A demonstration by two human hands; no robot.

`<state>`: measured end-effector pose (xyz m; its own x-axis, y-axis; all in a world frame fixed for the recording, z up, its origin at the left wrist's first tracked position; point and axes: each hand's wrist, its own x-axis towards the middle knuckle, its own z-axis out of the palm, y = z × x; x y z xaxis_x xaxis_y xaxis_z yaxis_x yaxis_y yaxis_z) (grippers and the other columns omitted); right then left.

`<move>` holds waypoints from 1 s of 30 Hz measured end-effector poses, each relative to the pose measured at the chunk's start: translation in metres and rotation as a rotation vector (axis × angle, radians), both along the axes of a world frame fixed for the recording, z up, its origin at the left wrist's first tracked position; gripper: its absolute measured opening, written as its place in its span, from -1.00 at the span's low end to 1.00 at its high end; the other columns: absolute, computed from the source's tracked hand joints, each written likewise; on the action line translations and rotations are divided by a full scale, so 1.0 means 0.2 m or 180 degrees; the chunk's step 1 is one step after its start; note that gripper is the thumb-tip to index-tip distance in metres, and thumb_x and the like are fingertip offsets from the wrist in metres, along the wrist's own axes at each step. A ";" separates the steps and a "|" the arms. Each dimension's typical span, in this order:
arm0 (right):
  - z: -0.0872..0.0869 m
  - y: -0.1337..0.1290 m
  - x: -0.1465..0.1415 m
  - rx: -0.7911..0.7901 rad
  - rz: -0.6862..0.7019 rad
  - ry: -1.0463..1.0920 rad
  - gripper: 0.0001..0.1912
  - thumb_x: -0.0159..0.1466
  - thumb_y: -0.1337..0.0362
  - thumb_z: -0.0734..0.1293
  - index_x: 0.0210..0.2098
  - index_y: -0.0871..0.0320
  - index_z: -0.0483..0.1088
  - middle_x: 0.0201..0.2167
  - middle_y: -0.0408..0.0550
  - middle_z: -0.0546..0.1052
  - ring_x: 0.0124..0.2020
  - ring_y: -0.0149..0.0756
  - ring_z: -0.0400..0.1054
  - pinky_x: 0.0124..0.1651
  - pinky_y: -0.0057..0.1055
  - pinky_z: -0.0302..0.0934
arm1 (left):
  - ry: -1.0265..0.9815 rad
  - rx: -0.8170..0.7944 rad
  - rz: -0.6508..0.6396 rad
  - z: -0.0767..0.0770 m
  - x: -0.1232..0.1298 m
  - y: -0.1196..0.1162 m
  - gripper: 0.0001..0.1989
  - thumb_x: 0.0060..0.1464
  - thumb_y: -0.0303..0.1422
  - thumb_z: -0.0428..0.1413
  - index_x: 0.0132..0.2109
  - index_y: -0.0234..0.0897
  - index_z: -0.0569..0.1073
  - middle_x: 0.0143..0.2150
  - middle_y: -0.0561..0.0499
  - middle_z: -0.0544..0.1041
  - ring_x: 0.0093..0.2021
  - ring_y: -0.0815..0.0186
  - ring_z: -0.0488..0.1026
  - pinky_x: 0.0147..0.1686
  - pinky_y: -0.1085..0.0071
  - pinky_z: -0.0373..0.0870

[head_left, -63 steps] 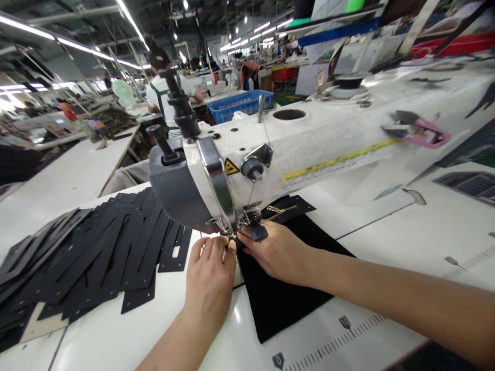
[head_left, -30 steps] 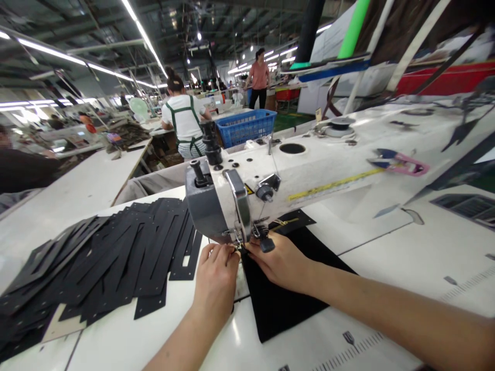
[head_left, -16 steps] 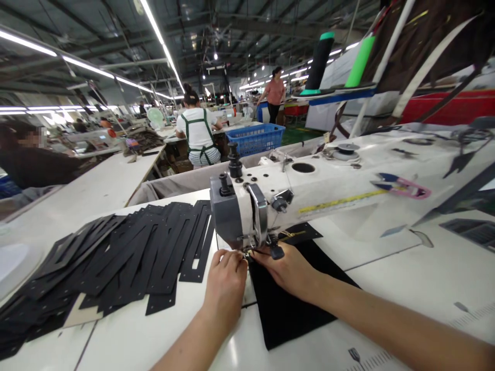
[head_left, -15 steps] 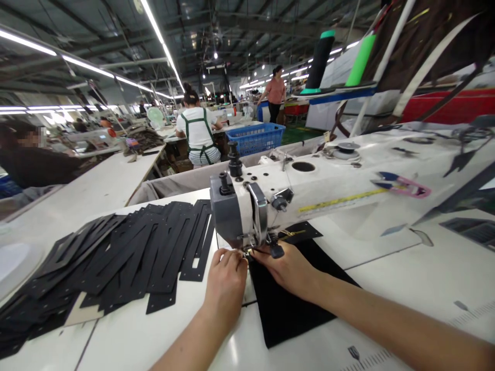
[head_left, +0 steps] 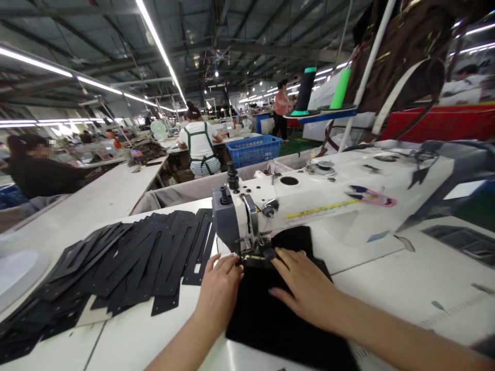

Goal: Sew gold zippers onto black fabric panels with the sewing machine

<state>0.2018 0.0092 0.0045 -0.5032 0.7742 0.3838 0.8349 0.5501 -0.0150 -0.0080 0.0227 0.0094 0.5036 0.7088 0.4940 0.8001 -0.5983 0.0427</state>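
Observation:
A piece of black fabric (head_left: pixel 263 314) lies under the needle area of a white sewing machine (head_left: pixel 328 198), its far part showing behind the presser foot. My left hand (head_left: pixel 221 283) is at the fabric's left edge, just beside the foot, with its fingers curled together on that edge. On top of the fabric, right of the needle, my right hand (head_left: pixel 305 288) lies with its fingers stretched out and the thumb apart. The needle tip and the exact stitching spot are hidden by the machine head and my fingers.
Many black slotted strips (head_left: pixel 127 263) overlap on the table left of the machine. Pink-handled thread snips (head_left: pixel 373 197) rest on the machine arm. Black and green thread cones (head_left: pixel 340 88) stand behind. Beyond are a blue basket (head_left: pixel 253 150) and several people at work.
The black fabric has shifted and turned, with its near part further left. My right hand has gone from closed fingers by the needle to spread fingers on the fabric. My view has swung slightly right.

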 end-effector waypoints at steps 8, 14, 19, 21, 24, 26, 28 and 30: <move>-0.04 -0.40 0.08 0.0312 0.0620 -0.0044 -0.55 0.11 0.35 0.23 0.01 0.33 0.32 0.03 0.29 0.33 0.01 0.05 0.27 -0.11 -0.22 0.32 | -0.0103 -0.0308 -0.0310 0.03 -0.04 -0.28 -0.79 0.11 -0.47 -0.02 -0.15 -0.21 0.44 -0.06 -0.03 0.49 -0.03 0.15 0.39 0.00 0.07 0.25; 0.20 -0.29 0.05 -0.1406 0.0391 0.1912 -0.69 0.31 0.26 0.07 -0.19 0.18 0.41 -0.22 -0.01 0.51 -0.16 -0.25 0.38 -0.12 -0.37 0.29 | -0.0943 -0.1074 -0.0168 0.06 0.07 -0.28 -0.75 0.12 -0.52 -0.08 -0.18 -0.25 0.46 -0.16 -0.06 0.53 -0.17 0.20 0.45 -0.19 0.24 0.40; 0.39 -0.17 0.06 -0.1930 0.0208 0.2130 -0.62 0.31 0.10 0.06 -0.42 0.14 0.37 -0.47 -0.12 0.46 -0.36 -0.31 0.36 -0.29 -0.46 0.24 | -0.1977 -0.0957 -0.0104 0.17 0.16 -0.23 -0.83 0.05 -0.52 0.05 -0.20 -0.24 0.45 -0.25 0.01 0.52 -0.22 0.26 0.44 -0.20 0.33 0.37; 0.43 -0.15 0.06 -0.1744 0.0524 0.1895 -0.70 0.31 0.16 0.07 -0.33 0.12 0.37 -0.35 -0.10 0.47 -0.24 -0.30 0.35 -0.16 -0.43 0.20 | -0.1852 -0.0717 -0.0346 0.19 0.18 -0.21 -0.80 -0.03 -0.54 0.13 -0.22 -0.22 0.44 -0.24 0.02 0.52 -0.19 0.25 0.42 -0.17 0.29 0.31; 0.45 -0.13 0.05 -0.1417 0.0662 0.1628 -0.73 0.32 0.24 0.07 -0.34 0.13 0.35 -0.37 -0.09 0.45 -0.29 -0.33 0.34 -0.19 -0.43 0.18 | -0.1544 -0.0616 -0.0657 0.19 0.20 -0.20 -0.76 -0.08 -0.51 0.21 -0.21 -0.22 0.42 -0.25 0.05 0.52 -0.21 0.25 0.42 -0.19 0.28 0.26; 0.46 -0.11 0.04 -0.1129 0.0575 0.1415 -0.69 0.33 0.26 0.06 -0.46 0.15 0.30 -0.50 -0.11 0.41 -0.43 -0.35 0.31 -0.34 -0.44 0.16 | -0.1470 -0.0477 -0.0715 0.17 0.20 -0.19 -0.75 -0.05 -0.45 0.21 -0.17 -0.24 0.39 -0.23 0.03 0.52 -0.21 0.25 0.42 -0.19 0.28 0.24; 0.46 -0.09 0.04 -0.0717 0.0710 0.1093 -0.68 0.33 0.29 0.05 -0.50 0.16 0.27 -0.54 -0.11 0.37 -0.47 -0.35 0.27 -0.40 -0.43 0.12 | -0.1416 -0.0294 -0.0686 0.16 0.20 -0.18 -0.82 0.02 -0.43 0.16 -0.18 -0.26 0.39 -0.26 0.01 0.52 -0.23 0.26 0.42 -0.22 0.30 0.23; 0.45 -0.07 0.05 -0.0162 0.1006 0.0674 -0.69 0.33 0.32 0.05 -0.48 0.18 0.28 -0.53 -0.08 0.37 -0.46 -0.31 0.24 -0.39 -0.39 0.10 | -0.1331 -0.0143 -0.0641 0.16 0.19 -0.17 -0.96 0.08 -0.45 0.08 -0.26 -0.28 0.40 -0.33 0.02 0.51 -0.30 0.29 0.41 -0.28 0.32 0.22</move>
